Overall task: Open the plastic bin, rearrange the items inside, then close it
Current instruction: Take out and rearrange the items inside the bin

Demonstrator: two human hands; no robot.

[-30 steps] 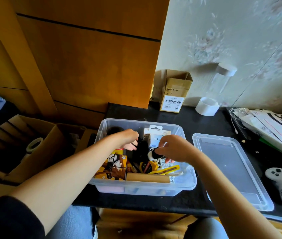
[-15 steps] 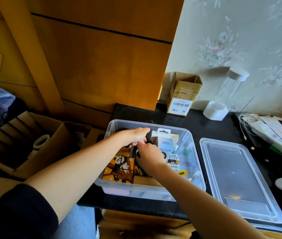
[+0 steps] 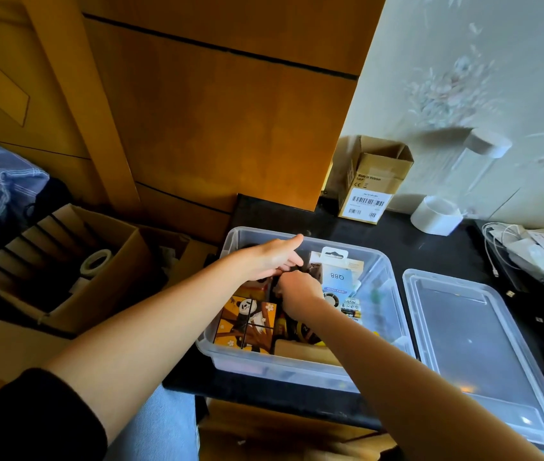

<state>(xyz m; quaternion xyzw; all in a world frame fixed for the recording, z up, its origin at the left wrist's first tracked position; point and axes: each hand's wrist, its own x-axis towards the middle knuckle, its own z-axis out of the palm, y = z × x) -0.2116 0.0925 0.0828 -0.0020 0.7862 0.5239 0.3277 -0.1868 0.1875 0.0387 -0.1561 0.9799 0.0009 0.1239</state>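
Both hands now meet deep at the bin's far left, the right hand [image 3: 300, 289] having crossed leftward since a second ago. Right of them lies the clear lid [image 3: 483, 354], off the clear plastic bin [image 3: 300, 367] on the black table [image 3: 397, 241]. Left hand [image 3: 272, 259] reaches flat, fingers straight. Right fingers curl around something dark; I cannot tell what. Nearer than both hands sits the panda puzzle [image 3: 247, 322].

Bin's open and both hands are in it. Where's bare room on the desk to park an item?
Bare black desk lies behind the bin, bordered by the cardboard box and the tape roll. The upturned lid is also bare inside. The desk's right end is crowded with cables and papers.
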